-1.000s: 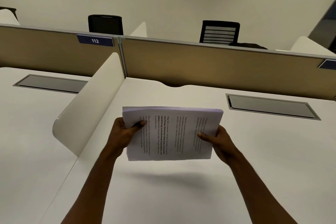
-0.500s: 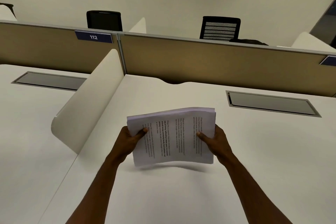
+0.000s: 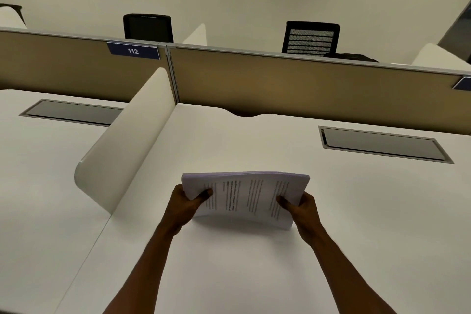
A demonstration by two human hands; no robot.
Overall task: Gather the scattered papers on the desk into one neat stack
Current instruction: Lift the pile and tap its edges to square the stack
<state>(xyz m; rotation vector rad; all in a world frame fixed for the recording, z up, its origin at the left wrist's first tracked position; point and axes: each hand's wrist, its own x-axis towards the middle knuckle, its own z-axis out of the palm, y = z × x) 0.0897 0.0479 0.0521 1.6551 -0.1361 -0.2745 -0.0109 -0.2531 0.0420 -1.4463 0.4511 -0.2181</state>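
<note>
while the left hand [image 3: 184, 205] and right hand [image 3: 303, 208] each pinch a side of the paper stack [image 3: 246, 197], thumbs on top, fingers curled under, its near edge sits on or just above the desk [image 3: 254, 270], can't tell which. sheets bow in the middle, so a hard tap or loose grip could fan them out. no stray sheets visible nr the divider [image 3: 122, 150] or cable tray [image 3: 382, 144].

Paper stack [image 3: 248, 197] now sits lower than a second ago, its near edge touching the surface [image 3: 356, 211]. Sheets bow upward in the middle. Both hands sit lower with it.
</note>
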